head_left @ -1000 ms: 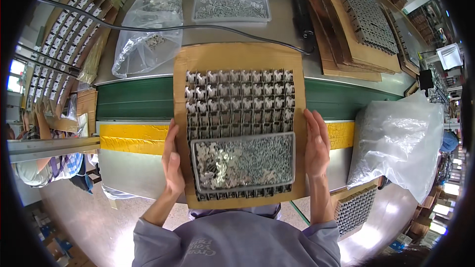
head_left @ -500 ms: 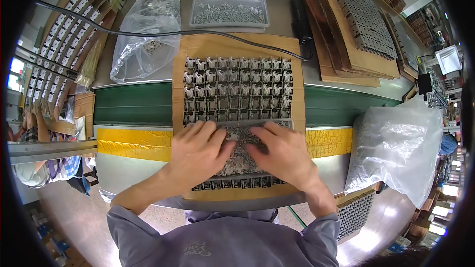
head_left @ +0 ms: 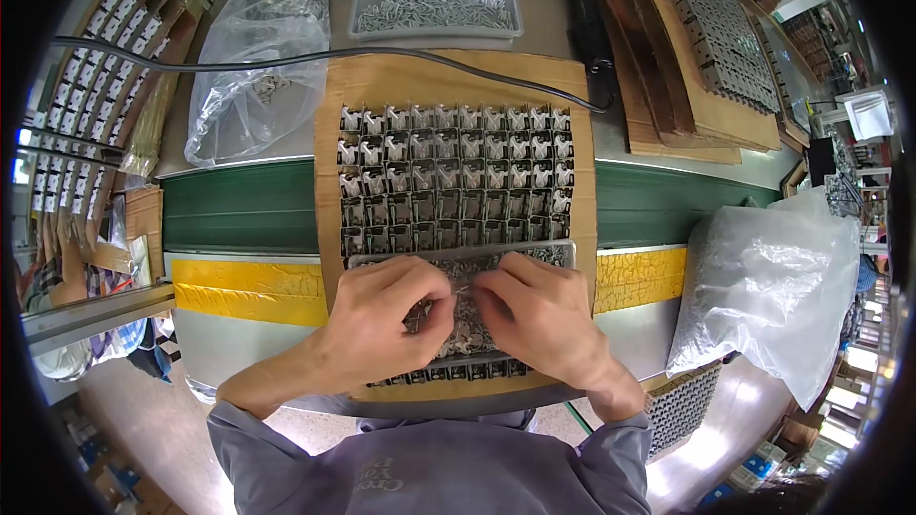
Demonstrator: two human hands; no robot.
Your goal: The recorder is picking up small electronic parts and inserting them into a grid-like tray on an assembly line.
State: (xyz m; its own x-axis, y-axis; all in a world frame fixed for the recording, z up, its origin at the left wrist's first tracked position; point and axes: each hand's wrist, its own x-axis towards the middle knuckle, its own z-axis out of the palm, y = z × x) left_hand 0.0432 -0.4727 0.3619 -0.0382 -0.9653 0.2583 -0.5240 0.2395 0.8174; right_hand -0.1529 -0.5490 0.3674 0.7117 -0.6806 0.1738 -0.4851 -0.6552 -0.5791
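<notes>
L hand [head_left: 386,315] is sitting at ctr. of frame, over the L side of a clear tray [head_left: 458,251]; fingers are curling in toward thumb, gap narrow. R hand [head_left: 539,310] is facing it over the R side, fingers likewise bending inward. Tips are hiding one another, so can't tell if either pinch is fully closed or what it's gripping. Small metal parts [head_left: 463,336] are lying in the tray, showing betw. & below the hands.

Tray is resting, lower ctr., on a grid of metal brackets [head_left: 456,176], which is covering most of a cardboard sheet [head_left: 458,81]. Sheet is spanning a green strip [head_left: 239,205] & yellow tape [head_left: 250,293].

Upper ctr.: 2nd clear tray [head_left: 434,34] is holding loose screws [head_left: 434,10]. Black cable [head_left: 286,59] is running across clear bag [head_left: 253,105], upper L, toward black tool [head_left: 589,24], upper R. Large plastic bag [head_left: 763,277] is standing mid-R.
</notes>
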